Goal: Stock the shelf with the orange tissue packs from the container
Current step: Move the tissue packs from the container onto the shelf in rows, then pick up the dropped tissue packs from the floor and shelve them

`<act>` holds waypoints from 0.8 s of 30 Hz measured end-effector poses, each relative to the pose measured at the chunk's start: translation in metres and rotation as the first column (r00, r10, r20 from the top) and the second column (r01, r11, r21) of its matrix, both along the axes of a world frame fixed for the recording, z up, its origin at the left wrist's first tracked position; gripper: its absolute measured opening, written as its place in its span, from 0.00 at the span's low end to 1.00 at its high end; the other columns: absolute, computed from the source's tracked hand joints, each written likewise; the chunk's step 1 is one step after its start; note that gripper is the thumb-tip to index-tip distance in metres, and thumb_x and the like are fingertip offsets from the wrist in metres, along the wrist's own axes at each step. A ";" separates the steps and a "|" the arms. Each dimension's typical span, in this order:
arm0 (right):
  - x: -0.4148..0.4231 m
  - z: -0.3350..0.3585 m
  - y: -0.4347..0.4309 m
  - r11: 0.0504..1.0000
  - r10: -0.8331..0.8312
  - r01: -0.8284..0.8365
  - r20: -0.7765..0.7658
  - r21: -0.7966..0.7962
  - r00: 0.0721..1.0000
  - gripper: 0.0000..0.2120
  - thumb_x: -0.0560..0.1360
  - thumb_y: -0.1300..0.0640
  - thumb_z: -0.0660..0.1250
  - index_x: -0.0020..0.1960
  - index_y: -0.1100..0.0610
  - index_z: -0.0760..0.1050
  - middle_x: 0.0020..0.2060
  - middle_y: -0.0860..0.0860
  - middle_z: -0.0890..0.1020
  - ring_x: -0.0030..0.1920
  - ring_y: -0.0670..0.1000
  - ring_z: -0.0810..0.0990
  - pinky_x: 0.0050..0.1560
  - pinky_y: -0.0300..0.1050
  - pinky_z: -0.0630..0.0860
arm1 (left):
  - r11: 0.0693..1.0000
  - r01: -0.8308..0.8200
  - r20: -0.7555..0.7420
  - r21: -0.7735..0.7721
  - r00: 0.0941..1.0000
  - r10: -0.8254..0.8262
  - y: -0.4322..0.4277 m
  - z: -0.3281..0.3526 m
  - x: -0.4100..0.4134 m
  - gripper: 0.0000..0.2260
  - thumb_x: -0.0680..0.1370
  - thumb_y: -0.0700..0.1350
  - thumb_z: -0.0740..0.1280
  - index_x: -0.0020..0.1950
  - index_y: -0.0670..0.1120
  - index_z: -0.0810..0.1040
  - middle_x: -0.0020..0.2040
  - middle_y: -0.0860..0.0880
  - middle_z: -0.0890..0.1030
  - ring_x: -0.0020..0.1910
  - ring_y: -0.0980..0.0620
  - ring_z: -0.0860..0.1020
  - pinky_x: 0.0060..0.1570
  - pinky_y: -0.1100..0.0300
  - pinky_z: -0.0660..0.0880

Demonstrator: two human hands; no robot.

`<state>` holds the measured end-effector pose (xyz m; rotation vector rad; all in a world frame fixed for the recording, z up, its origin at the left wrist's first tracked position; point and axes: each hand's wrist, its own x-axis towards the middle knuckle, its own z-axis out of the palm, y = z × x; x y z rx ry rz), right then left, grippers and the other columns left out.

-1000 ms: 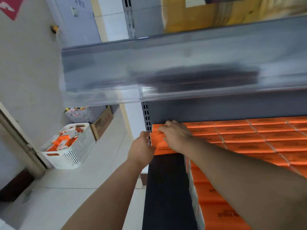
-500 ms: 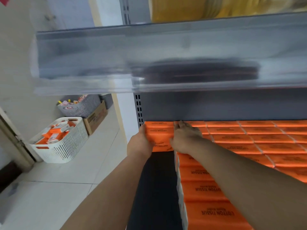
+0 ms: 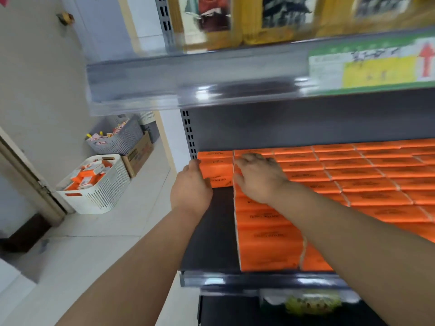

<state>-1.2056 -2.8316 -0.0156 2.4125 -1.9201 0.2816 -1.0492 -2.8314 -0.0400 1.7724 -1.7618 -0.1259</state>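
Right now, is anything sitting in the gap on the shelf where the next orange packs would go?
Nothing visible does. The dark shelf strip in front of the corner packs is bare, with the orange rows along its right side.

The orange plastic-wrapped tissue packs (image 3: 266, 234) on the dark metal shelf (image 3: 211, 231) carried dark print. On the near left packs it read "COTTON TISSUE", seen inverted. At the far right, a green-bordered paper label with a yellow field (image 3: 372, 67) bore a red upward arrow (image 3: 426, 60); its characters were too blurred to read. Print on the brown cardboard box (image 3: 138, 152), far left, was illegible.
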 end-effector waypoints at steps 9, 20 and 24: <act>-0.054 -0.016 0.157 0.974 0.007 0.008 0.065 -0.226 0.998 0.18 0.78 0.51 0.61 0.67 0.54 0.71 0.64 0.53 0.74 0.63 0.57 0.71 0.59 0.55 0.68 | 0.922 0.242 -0.235 -0.303 0.919 -0.318 0.149 -0.015 -0.050 0.12 0.77 0.36 0.62 0.59 0.46 0.74 0.55 0.50 0.77 0.48 0.50 0.77 0.48 0.52 0.76; -0.146 -0.128 0.358 0.938 -0.308 0.312 -0.051 0.152 0.950 0.20 0.80 0.50 0.56 0.71 0.52 0.64 0.65 0.52 0.70 0.65 0.55 0.68 0.62 0.53 0.66 | 0.798 0.301 0.088 0.521 0.912 -0.402 0.309 -0.133 -0.109 0.14 0.76 0.39 0.62 0.62 0.43 0.70 0.57 0.44 0.76 0.54 0.44 0.77 0.50 0.50 0.76; -0.184 -0.178 0.400 0.792 -0.401 0.451 -0.206 0.412 0.892 0.22 0.80 0.51 0.55 0.72 0.53 0.60 0.68 0.54 0.66 0.67 0.56 0.65 0.64 0.54 0.66 | 0.671 0.133 0.190 0.730 0.903 -0.385 0.326 -0.183 -0.112 0.16 0.76 0.38 0.61 0.64 0.38 0.69 0.58 0.42 0.76 0.56 0.43 0.77 0.52 0.52 0.77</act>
